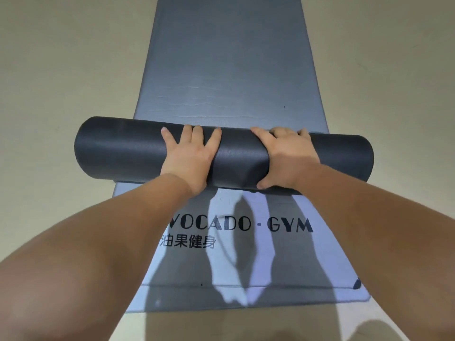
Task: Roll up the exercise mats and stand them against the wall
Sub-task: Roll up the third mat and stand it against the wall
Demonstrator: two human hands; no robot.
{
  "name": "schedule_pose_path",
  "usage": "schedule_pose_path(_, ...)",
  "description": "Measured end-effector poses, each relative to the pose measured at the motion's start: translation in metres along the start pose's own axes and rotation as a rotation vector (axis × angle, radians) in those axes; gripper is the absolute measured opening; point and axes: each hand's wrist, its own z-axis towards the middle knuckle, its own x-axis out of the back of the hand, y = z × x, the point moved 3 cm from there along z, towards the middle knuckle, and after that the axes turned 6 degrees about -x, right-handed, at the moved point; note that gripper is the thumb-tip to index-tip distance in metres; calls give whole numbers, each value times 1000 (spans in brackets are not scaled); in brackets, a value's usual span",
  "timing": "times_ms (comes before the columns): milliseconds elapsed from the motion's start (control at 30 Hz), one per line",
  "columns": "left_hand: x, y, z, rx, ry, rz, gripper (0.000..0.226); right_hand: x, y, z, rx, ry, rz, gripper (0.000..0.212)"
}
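A pale blue-grey printed mat (187, 267) lies on the beige floor (61, 70) under the black rolled foam mat (118, 153). The left hand (189, 158) presses the roll with spread fingers; the right hand (288, 158) grips it.

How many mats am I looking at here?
2. The dark rolled mat lies crosswise on the grey printed mat, which is spread flat on the floor. A seam near its close end may mean another lies underneath.

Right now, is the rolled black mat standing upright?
No, the black roll lies sideways across the flat grey mat, under the left hand and right hand.
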Motion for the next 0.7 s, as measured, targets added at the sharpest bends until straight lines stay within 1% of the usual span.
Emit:
schedule_pose_path(133, -9, 14, -27, 44, 25, 38, 111, -16, -12, -32, -46, 130, -49, 123)
schedule_pose_path(233, -9, 20, -45, 62, 70, 46, 108, -23, -19, -55, -74, 169, -64, 114)
schedule_pose_path(300, -11, 20, -56, 32, 80, 46, 107, -24, -23, -69, -97, 152, -60, 111)
schedule_pose_path(467, -19, 31, -104, -44, 150, 33, 115, -23, -36, -127, -121, 33, -40, 107)
schedule_pose_path(500, -23, 35, -120, -67, 172, 24, 115, -26, -40, -143, -114, 29, -24, 108)
schedule_pose_path(600, -31, 43, -161, -141, 243, 27, 111, -38, -52, -189, -107, 88, 56, 109)
schedule_pose_path(700, -26, 44, -181, -145, 231, -7, 109, -43, -64, -213, -128, 65, 72, 108)
